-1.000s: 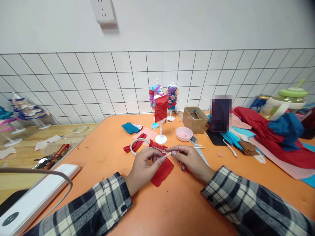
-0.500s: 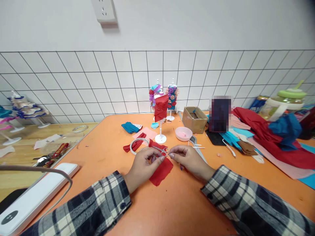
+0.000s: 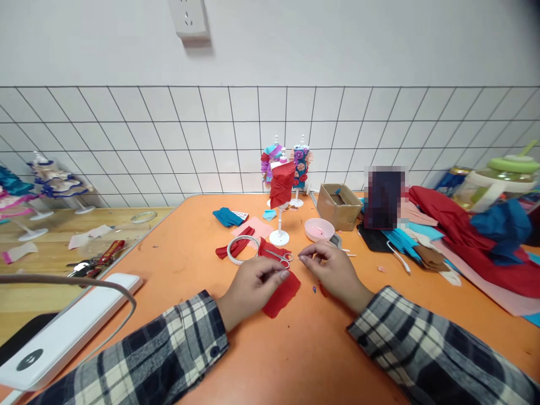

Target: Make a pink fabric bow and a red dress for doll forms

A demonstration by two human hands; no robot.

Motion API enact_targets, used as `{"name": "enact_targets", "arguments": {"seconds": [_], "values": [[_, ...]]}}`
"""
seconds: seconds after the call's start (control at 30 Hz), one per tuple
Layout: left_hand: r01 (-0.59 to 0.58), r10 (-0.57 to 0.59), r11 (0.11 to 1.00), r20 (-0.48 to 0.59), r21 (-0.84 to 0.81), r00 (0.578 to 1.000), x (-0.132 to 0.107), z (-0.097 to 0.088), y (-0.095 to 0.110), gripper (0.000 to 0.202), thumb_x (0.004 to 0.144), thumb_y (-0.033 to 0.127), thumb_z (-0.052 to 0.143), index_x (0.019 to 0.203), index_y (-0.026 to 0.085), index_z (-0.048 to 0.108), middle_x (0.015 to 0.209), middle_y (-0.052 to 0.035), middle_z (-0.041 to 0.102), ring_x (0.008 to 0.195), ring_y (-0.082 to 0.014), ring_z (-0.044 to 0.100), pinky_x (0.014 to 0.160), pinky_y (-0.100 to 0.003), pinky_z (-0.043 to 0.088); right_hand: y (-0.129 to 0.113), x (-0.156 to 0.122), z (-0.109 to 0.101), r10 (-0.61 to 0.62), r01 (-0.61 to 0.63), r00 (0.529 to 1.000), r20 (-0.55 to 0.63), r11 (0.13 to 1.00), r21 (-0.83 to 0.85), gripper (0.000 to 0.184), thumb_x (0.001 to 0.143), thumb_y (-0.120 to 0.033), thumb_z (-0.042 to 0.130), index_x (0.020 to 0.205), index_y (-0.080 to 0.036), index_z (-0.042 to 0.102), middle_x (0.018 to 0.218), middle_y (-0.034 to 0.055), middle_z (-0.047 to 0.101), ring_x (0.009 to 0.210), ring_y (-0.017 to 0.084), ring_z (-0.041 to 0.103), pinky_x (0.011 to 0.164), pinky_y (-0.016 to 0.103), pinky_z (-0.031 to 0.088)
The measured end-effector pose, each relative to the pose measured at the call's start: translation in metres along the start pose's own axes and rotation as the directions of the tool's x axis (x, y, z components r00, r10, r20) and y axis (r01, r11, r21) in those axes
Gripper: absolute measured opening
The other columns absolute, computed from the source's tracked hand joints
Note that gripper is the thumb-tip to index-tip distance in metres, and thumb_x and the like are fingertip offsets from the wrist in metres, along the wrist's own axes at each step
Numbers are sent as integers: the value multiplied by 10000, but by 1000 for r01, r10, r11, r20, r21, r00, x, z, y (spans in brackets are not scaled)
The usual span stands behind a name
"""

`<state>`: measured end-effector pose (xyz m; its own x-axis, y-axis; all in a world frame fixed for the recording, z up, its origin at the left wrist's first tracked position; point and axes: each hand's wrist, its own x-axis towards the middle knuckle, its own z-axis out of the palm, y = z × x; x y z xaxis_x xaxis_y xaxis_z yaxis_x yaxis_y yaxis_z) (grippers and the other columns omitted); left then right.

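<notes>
My left hand (image 3: pixel 256 286) is closed with thumb and fingertips together, just over the edge of a red fabric piece (image 3: pixel 283 296) lying flat. Facing it, my right hand (image 3: pixel 333 274) makes a pinch. Anything between the fingertips of either hand is too small to make out. Small scissors (image 3: pixel 286 259) rest between the hands on another bit of red fabric. Left of them lies a pale roll of tape (image 3: pixel 230 253) beside folded red strips (image 3: pixel 240 243). Beyond the hands stands a miniature dress form (image 3: pixel 282 187) draped in red cloth.
A pink bowl (image 3: pixel 319 232) and a cardboard box (image 3: pixel 338 211) stand behind my right hand. Fabric sheets (image 3: pixel 468 253) are heaped at right, near a green-lidded jug (image 3: pixel 493 180). A white power bank (image 3: pixel 70 332) with a cable lies left.
My hands have drawn slightly apart, the right one moving away from the left. The whole view has shifted a little, so everything appears further right.
</notes>
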<state>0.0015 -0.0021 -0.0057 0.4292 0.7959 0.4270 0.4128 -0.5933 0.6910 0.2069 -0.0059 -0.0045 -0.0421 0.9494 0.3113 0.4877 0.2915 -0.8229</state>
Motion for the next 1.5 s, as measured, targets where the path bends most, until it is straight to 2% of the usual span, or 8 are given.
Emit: {"name": "enact_targets", "arguments": {"seconds": [0.07, 0.17, 0.4, 0.67, 0.93, 1.23, 1.37, 1.5], "values": [[-12, 9, 1000, 130, 25, 991, -3, 3, 2, 209, 901, 266, 534, 811, 188, 707, 649, 7, 658, 573, -123, 541, 555, -226, 382, -3, -4, 1, -159, 162, 987, 35, 980, -118, 102, 812, -227, 592, 806, -196, 688, 782, 33, 656, 653, 143, 551, 608, 266, 425], [-14, 1, 997, 177, 72, 984, -4, 4, 6, 233, 917, 253, 516, 904, 216, 746, 682, 14, 703, 587, -127, 571, 576, -230, 390, -6, -9, 3, -258, 267, 963, 71, 944, -191, 114, 829, -188, 577, 840, -200, 690, 801, 31, 652, 657, 138, 542, 616, 260, 418], [31, -41, 996, 120, 84, 992, 0, 4, 4, 238, 906, 231, 530, 990, 226, 752, 812, -13, 758, 683, -153, 640, 633, -242, 443, -11, -11, 3, -217, 232, 971, 95, 955, -184, 118, 820, -191, 594, 839, -201, 711, 763, 29, 656, 651, 144, 560, 603, 262, 418], [71, -74, 997, 82, 33, 994, 0, 5, -1, 213, 885, 255, 560, 951, 224, 760, 758, -11, 750, 627, -143, 629, 594, -232, 450, -10, -10, 6, -156, 168, 977, 144, 983, -72, 172, 845, -218, 566, 875, -204, 736, 794, 43, 686, 681, 159, 595, 593, 269, 427], [88, -88, 996, 65, 4, 994, -2, 5, 3, 208, 863, 224, 551, 861, 196, 757, 690, -6, 722, 585, -127, 595, 548, -212, 417, -10, -12, 4, -225, 247, 959, 171, 962, -119, 150, 839, -205, 580, 867, -209, 727, 785, 34, 673, 668, 147, 587, 602, 263, 425], [48, -53, 998, 124, 40, 991, -3, 3, 8, 245, 842, 195, 501, 784, 183, 739, 619, 1, 666, 579, -135, 562, 541, -223, 389, -15, -19, 6, -279, 309, 949, 149, 917, -252, 122, 815, -206, 588, 844, -216, 706, 787, 25, 664, 643, 136, 565, 599, 258, 408], [80, -78, 997, 96, -22, 992, -2, 5, 8, 222, 769, 138, 530, 772, 180, 748, 644, -4, 697, 596, -145, 591, 553, -227, 414, -17, -20, 12, -185, 202, 977, 102, 962, -185, 115, 727, -165, 576, 784, -211, 664, 760, 21, 644, 595, 130, 537, 562, 250, 402], [65, -58, 987, 49, -150, 997, 0, 3, 9, 183, 780, 166, 563, 785, 172, 746, 727, -33, 732, 679, -173, 653, 624, -252, 488, -13, -14, 14, 121, -142, 983, 137, 977, 158, 89, 722, -271, 581, 765, -195, 597, 583, -28, 536, 471, 104, 452, 459, 230, 363]]}}
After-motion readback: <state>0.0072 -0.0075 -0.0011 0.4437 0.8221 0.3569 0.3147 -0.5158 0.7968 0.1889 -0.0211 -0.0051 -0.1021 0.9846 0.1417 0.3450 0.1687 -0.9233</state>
